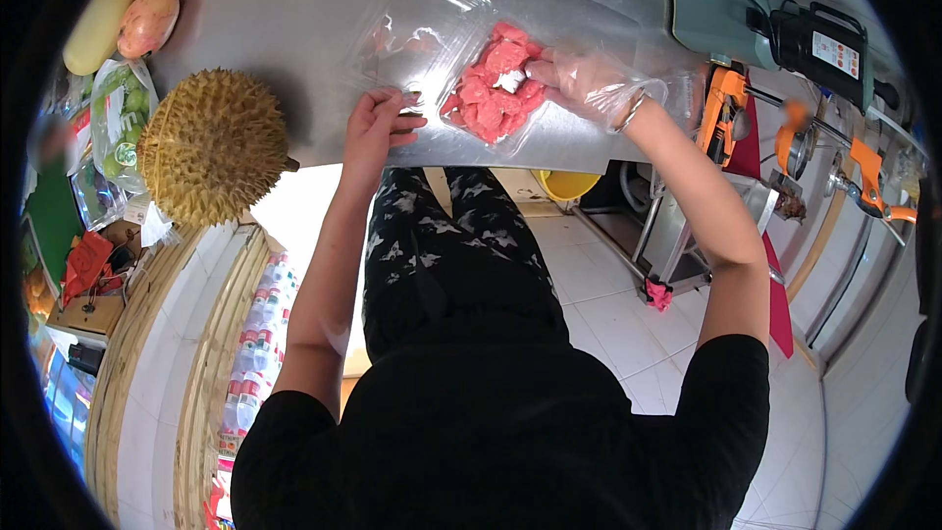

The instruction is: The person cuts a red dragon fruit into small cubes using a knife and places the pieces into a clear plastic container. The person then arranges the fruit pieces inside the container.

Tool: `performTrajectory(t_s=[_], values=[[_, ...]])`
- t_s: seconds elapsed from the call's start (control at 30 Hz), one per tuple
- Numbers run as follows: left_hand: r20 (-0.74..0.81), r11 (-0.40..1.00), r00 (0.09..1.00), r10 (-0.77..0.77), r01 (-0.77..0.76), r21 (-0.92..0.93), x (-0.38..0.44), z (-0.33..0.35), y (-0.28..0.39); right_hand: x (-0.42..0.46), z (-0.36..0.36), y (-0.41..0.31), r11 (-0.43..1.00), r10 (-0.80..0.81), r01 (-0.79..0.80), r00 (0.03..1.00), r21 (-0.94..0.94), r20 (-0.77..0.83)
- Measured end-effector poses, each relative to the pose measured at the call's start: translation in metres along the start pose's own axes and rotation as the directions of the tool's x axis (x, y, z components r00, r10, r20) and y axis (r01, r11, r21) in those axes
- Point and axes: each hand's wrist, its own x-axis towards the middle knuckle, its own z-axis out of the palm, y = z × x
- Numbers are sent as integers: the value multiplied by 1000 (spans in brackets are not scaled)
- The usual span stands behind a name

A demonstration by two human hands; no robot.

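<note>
On the metal counter before me lies a clear plastic hinged container [508,143]. Its base holds chunks of pinkish-red fruit flesh [489,114], and a small white patch shows among them. Folded back to the left is its transparent lid [412,22]. My right hand [585,81], in a loose clear plastic glove, reaches in from the right with its fingertips at the fruit. Whether those fingers pinch a piece is hidden. My bare left hand [383,118] rests at the lid's near edge, fingers bent; a firm grip on it cannot be made out.
A spiky durian [213,147] sits at the counter's left, beside bagged green grapes [121,121] and a pale yellow melon [99,26]. A green-grey appliance [717,22] stands at the right. Below it hang orange-handled tools [721,118]. A yellow bucket [565,184] is under the counter.
</note>
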Motion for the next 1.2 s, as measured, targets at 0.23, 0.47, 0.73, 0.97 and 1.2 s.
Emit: performTrajectory(t_s=[0.23, 0.47, 0.73, 0.97, 1.2], values=[[2, 1000, 1000, 2, -2, -7, 1, 1, -2, -9, -7, 0, 986, -130, 116, 985, -124, -112], [15, 1000, 1000, 0, 0, -2, 1, 2, 1, -9, 12, -1, 983, -14, 11, 1000, -185, -16], [-6, 1000, 1000, -5, 5, 6, -1, 2, 3, -24, -22, -7, 963, -163, 190, 975, 192, -148], [9, 1000, 1000, -8, 8, 2, 0, 4, 4, -18, 17, 3, 671, 189, -189, 979, 717, 81], [-2, 1000, 1000, 10, -10, 10, 0, 0, -1, -27, 8, -36, 904, 364, -289, 907, 315, -213]])
